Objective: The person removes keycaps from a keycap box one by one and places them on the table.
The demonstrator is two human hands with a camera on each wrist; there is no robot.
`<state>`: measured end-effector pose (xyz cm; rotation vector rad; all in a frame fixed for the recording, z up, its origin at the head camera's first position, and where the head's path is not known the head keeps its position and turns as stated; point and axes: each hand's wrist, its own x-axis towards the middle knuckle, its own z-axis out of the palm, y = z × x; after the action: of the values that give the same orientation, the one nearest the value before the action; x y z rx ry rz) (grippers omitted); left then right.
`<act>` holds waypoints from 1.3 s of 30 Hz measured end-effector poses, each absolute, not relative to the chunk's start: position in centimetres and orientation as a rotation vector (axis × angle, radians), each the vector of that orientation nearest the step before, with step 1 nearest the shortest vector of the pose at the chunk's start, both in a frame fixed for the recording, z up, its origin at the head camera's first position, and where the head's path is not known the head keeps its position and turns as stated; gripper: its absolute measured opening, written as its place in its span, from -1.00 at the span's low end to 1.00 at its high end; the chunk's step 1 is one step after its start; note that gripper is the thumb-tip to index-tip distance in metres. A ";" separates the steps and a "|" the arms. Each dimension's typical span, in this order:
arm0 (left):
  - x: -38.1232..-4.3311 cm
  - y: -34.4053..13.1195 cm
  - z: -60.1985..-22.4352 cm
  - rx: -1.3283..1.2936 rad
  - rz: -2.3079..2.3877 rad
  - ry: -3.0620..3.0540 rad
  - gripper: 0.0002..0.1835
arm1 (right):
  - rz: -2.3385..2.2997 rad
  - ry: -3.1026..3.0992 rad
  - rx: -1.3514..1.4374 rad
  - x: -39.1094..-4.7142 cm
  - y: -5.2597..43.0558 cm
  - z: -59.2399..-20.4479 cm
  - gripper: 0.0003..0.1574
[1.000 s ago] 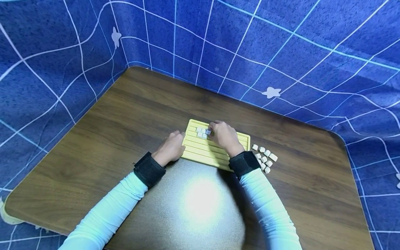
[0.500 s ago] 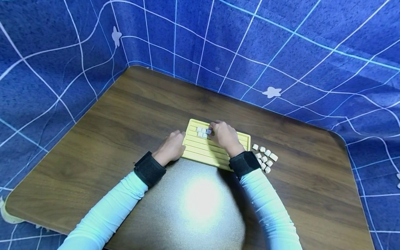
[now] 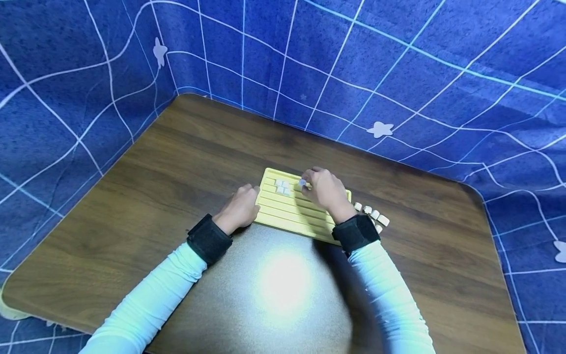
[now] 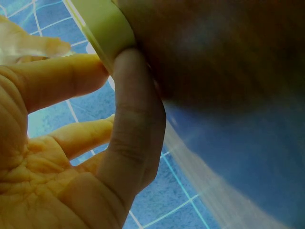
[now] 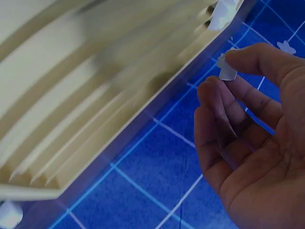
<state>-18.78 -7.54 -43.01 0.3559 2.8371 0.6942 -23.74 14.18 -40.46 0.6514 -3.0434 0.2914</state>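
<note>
A yellow ridged tray (image 3: 279,211) lies on the table. My left hand (image 3: 239,209) pinches its left edge; in the left wrist view the thumb (image 4: 128,124) and index finger meet on the tray's rim (image 4: 102,33). Several white keycaps (image 3: 282,187) sit in the upper-left rows of the tray. Over the tray's upper rows, my right hand (image 3: 328,191) pinches a single pale keycap (image 5: 228,69) between thumb and index finger, its hollow side not clearly visible. In the right wrist view that keycap is apart from the tray wall (image 5: 157,102).
Loose white keycaps (image 3: 371,212) lie on the brown wooden table (image 3: 442,246) just right of the tray, partly covered by the right wristband (image 3: 355,233). Blue grid-patterned cloth (image 3: 336,59) hangs behind the table. Glare brightens the table's front middle.
The right hand has moved a little to the right with the pale keycap, away from the keycaps seated in the tray. The left hand stays on the tray's edge.
</note>
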 end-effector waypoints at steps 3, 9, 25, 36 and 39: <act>-18.8 -7.6 -43.1 0.346 0.691 2.831 -0.54 | 0.310 -3.027 0.650 -23.7 15.1 -40.3 -0.72; -18.8 -7.5 -43.3 0.345 0.682 2.823 -0.55 | 0.343 -3.012 0.620 -23.5 17.8 -40.4 -0.76; -19.2 -7.5 -43.3 0.308 0.716 2.764 -0.46 | 0.342 -3.023 0.393 -21.2 25.8 -40.9 -0.73; -19.2 -7.2 -43.1 0.311 0.701 2.748 -0.45 | 0.295 -2.946 0.312 -18.3 31.6 -41.8 -0.78; -19.1 -7.2 -43.0 0.312 0.698 2.760 -0.45 | 0.298 -2.928 0.291 -17.7 32.7 -42.0 -0.81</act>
<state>-19.15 -7.21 -43.02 0.3116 2.7605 0.6981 -17.73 32.71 -42.00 0.2910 -2.9281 0.2984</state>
